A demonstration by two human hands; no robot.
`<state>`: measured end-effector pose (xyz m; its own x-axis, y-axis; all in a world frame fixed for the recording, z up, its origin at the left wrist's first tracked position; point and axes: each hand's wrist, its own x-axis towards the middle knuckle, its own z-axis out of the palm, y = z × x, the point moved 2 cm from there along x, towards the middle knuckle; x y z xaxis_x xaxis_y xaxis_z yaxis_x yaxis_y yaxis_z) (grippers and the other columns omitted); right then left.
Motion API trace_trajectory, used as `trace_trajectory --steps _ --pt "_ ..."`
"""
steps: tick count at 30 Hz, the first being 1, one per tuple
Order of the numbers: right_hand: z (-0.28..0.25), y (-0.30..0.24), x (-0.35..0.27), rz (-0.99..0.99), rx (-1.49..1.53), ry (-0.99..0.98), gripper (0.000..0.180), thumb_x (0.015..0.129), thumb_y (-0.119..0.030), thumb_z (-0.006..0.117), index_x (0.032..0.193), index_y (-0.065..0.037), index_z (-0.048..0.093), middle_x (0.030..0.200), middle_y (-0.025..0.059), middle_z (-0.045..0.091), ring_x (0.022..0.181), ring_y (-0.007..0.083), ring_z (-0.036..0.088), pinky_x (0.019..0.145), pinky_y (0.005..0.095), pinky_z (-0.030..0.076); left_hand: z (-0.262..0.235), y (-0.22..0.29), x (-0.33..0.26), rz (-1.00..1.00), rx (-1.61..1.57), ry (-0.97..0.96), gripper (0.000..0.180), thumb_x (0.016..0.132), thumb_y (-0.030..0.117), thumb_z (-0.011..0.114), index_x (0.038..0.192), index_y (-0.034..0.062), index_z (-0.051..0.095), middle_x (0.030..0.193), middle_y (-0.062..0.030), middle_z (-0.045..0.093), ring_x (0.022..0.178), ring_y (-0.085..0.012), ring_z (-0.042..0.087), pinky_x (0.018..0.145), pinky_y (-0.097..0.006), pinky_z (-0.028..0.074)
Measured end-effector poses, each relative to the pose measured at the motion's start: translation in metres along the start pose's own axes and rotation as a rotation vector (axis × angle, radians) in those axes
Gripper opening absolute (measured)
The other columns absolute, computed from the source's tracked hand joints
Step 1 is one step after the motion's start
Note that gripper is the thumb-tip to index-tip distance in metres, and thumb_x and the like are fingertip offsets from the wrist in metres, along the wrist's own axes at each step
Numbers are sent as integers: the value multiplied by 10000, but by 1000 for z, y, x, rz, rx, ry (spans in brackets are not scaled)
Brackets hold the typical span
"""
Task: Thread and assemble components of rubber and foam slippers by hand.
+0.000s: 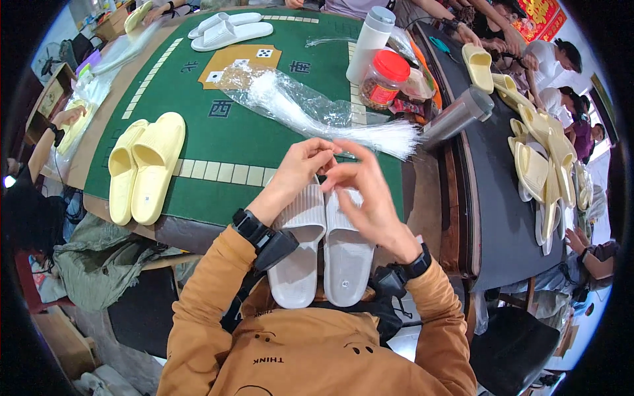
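A pair of pale grey slippers, the left slipper [295,274] and the right slipper [347,261], stands side by side at the table's near edge, toes away from me. Over their toe straps, my left hand [300,170] has its thumb and fingertips pinched together; anything between them is too small to make out. My right hand [370,198] comes in from the other side, fingers bent but apart, its index fingertip meeting the left fingertips. Just beyond lies a bundle of thin white plastic strands [317,125], partly inside a clear bag [247,78].
Yellow slippers [157,168] stand on the green mat [218,142] at left, white slippers [234,34] at the far side. A white bottle [371,43], a red-lidded jar [384,79] and a tumbler [459,117] stand at right. A dark table [505,218] holds piled slippers; other people work around.
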<state>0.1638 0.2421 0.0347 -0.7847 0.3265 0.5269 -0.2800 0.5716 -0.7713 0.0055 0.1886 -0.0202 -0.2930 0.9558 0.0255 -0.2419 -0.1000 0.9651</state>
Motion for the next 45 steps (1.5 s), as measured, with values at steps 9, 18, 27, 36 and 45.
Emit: trace_trajectory --steps 9,18,27,36,45 --pt "-10 28 30 181 32 243 114 920 44 594 1020 13 638 1318 138 518 915 170 687 760 287 590 -3 10 -9 -61 5 120 179 1009 161 548 1062 29 657 886 -17 664 791 -89 600 742 -240 480" --pt "21 67 12 417 256 292 106 965 -12 561 1058 0 610 959 52 652 879 117 641 732 272 547 -5 -2 -11 -24 -43 228 169 996 151 593 1055 5 654 849 -13 652 744 -70 579 693 -218 474" --pt "19 70 13 419 263 378 121 935 -60 609 1036 5 624 971 80 648 798 140 642 710 294 535 -1 8 -19 134 158 241 162 1013 110 538 1060 3 649 781 11 592 708 -54 531 663 -211 453" --pt "20 61 27 321 115 366 94 914 -66 615 979 0 634 964 91 632 852 178 627 759 315 507 -3 9 -22 144 285 253 217 1044 168 501 1047 19 658 737 31 534 677 -54 491 629 -219 419" --pt "26 67 20 393 22 326 94 928 -38 612 1002 -3 658 922 60 659 798 124 620 730 268 501 -7 2 -20 98 192 268 176 1032 136 506 1043 10 629 710 1 595 640 -58 536 602 -220 450"
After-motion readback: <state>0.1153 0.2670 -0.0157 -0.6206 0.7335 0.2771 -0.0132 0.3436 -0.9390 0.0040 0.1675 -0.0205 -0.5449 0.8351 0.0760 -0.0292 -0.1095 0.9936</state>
